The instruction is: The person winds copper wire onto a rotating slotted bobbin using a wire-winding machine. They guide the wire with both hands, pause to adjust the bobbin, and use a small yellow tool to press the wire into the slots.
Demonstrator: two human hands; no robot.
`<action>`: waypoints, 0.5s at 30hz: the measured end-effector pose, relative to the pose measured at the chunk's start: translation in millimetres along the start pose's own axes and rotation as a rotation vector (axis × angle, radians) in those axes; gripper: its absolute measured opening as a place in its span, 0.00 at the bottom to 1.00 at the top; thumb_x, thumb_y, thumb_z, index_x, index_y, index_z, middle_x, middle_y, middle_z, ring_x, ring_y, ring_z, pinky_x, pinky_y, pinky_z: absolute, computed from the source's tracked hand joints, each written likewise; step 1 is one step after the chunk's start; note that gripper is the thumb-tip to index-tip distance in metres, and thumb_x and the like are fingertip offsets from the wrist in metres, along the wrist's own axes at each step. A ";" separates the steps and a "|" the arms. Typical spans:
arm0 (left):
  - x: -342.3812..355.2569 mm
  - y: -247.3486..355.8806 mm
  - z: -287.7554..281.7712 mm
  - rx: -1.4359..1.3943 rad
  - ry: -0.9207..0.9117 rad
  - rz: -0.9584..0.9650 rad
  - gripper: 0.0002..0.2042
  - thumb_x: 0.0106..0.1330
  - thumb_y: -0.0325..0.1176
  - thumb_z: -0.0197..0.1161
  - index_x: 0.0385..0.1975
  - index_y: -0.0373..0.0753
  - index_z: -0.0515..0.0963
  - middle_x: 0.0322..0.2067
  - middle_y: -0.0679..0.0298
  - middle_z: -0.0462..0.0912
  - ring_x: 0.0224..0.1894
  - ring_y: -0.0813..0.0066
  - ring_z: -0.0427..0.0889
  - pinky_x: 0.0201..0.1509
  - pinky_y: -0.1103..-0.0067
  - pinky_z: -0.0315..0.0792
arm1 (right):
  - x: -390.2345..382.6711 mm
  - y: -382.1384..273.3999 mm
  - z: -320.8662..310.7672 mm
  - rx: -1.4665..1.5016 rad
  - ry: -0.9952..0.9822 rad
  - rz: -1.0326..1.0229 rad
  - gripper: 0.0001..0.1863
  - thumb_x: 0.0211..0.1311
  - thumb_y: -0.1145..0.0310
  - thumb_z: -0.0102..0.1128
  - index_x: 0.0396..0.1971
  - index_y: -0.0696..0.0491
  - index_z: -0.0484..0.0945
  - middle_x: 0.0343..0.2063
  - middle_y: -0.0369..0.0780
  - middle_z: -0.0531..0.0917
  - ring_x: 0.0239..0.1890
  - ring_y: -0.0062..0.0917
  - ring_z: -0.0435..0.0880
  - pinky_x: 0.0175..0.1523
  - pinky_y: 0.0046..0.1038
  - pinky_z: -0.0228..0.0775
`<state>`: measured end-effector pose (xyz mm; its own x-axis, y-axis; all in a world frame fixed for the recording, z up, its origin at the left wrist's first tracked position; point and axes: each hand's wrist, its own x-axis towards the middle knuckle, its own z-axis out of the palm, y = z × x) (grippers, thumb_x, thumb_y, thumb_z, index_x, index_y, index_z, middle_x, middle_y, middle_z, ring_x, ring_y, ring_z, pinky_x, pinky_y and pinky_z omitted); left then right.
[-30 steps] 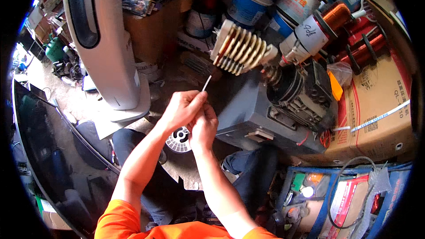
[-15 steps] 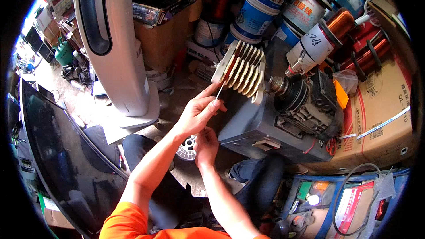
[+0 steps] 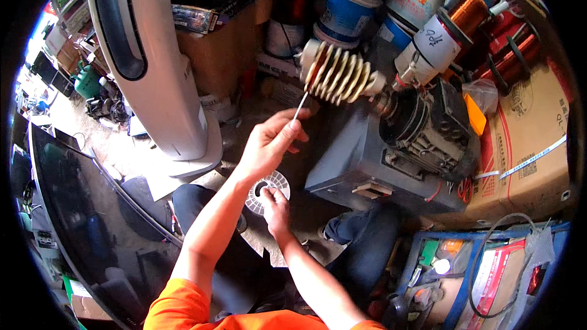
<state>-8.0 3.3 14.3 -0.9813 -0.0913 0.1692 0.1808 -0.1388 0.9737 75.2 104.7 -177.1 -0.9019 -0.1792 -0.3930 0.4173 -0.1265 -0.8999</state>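
Observation:
A cream ribbed winding former (image 3: 339, 76), with reddish-brown winding near one end, sits on the spindle of a dusty motor (image 3: 419, 137). A thin white strand (image 3: 301, 105) runs from it down to my left hand (image 3: 272, 140), which is closed on the strand just below and left of the former. Lower down, my right hand (image 3: 276, 209) has curled fingers over a pale slotted plastic spool (image 3: 280, 180). Whether that hand grips the spool or something hidden in its fingers I cannot make out.
A grey metal box (image 3: 336, 180) lies under the motor. A tall white appliance (image 3: 153, 104) stands left, above a dark curved panel (image 3: 92, 208). Stacked buckets (image 3: 348, 9), wire reels (image 3: 431, 49), a large carton (image 3: 526, 171) and a blue compartmented case (image 3: 458, 287) surround the work.
My hands have moved apart: the left went up along the strand toward the former, the right down to the spool. The former has changed its angle. The view has shifted slightly.

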 end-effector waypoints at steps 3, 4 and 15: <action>0.7 10.4 4.2 -0.228 0.021 -0.041 0.20 0.70 0.42 0.50 0.53 0.32 0.70 0.34 0.61 0.82 0.41 0.73 0.81 0.36 0.80 0.76 | 0.5 50.1 -13.1 -0.435 -0.045 -0.095 0.13 0.58 0.63 0.60 0.32 0.58 0.79 0.26 0.41 0.84 0.29 0.25 0.81 0.38 0.28 0.70; -0.7 3.7 -0.3 -0.263 0.053 -0.084 0.19 0.70 0.41 0.51 0.50 0.30 0.72 0.32 0.60 0.82 0.39 0.70 0.83 0.33 0.80 0.76 | -4.7 51.4 -12.3 -0.500 -0.104 -0.093 0.12 0.57 0.63 0.61 0.32 0.58 0.79 0.27 0.42 0.84 0.30 0.27 0.82 0.38 0.29 0.71; 3.8 -12.7 4.8 -0.065 0.185 -0.167 0.17 0.69 0.43 0.52 0.38 0.33 0.78 0.31 0.59 0.84 0.35 0.75 0.82 0.30 0.80 0.75 | 8.8 43.4 -26.5 -0.697 -0.167 -0.085 0.09 0.54 0.70 0.57 0.35 0.56 0.79 0.32 0.48 0.83 0.39 0.37 0.82 0.44 0.33 0.72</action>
<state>-14.4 9.4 3.3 -0.9703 -0.2400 -0.0299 0.0269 -0.2298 0.9729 82.5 123.5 -224.6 -0.8758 -0.3503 -0.3321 0.1279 0.4950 -0.8594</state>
